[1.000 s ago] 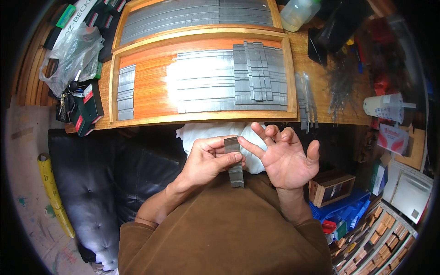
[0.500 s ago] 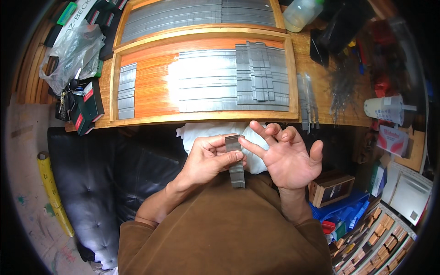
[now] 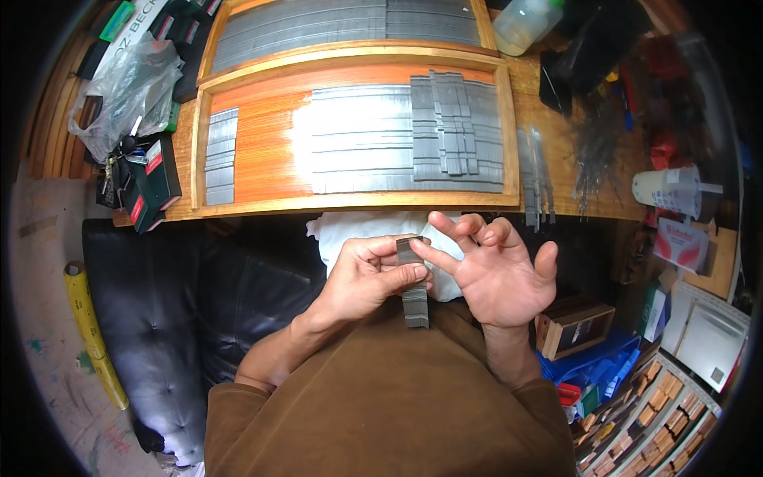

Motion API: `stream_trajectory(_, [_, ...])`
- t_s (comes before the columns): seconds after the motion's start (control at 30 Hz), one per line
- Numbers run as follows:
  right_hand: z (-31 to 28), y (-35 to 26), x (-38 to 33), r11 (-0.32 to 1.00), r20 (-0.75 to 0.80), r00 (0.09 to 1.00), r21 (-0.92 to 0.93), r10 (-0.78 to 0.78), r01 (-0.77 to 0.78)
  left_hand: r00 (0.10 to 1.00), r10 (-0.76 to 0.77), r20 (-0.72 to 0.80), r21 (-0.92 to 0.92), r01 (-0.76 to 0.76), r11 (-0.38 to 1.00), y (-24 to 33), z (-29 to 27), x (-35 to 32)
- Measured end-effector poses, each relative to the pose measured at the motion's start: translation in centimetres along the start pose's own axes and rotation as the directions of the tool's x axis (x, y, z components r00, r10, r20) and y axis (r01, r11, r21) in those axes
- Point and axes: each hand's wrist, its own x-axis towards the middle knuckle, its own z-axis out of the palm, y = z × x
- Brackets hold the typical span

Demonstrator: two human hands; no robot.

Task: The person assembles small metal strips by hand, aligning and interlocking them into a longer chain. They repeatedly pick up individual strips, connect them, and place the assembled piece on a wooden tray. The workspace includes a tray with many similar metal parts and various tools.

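A narrow stack of thin grey metal strips (image 3: 416,308) stands lengthwise in front of my shirt. My left hand (image 3: 362,274) is closed round it, thumb across its near face. My right hand (image 3: 509,278) is open, palm up with the fingers spread, and its index fingertip rests at the top end of the stack. Beyond my hands lies a shallow wooden tray (image 3: 200,151) with an orange floor. Rows of similar grey strips (image 3: 362,143) fill its right part, with more strips (image 3: 455,119) piled on top. A short column of strips (image 3: 221,159) sits at its left end.
A second tray of strips (image 3: 318,36) is behind the first. Loose strips (image 3: 536,175) lie right of the tray, near a plastic cup (image 3: 666,189). Keys (image 3: 119,163), dark boxes (image 3: 163,175) and a plastic bag (image 3: 131,87) are at left. A black padded seat (image 3: 151,318) is below.
The stack and my left hand have shifted slightly to the right. My right hand stays almost in place, index fingertip still at the stack's top.
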Motion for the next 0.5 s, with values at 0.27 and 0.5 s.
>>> stream_trajectory(0.27, [0.19,0.01,-0.07,0.999,-0.018,1.0,0.038,0.026,-0.025,1.0,0.007,0.012,0.007,-0.007,1.0,-0.44,-0.03,0.04])
stream_trajectory(0.5, [0.07,0.23,0.22,0.995,-0.014,0.998,0.073,0.066,-0.065,0.999,0.024,0.041,0.045,-0.026,0.999,-0.52,-0.03,0.14])
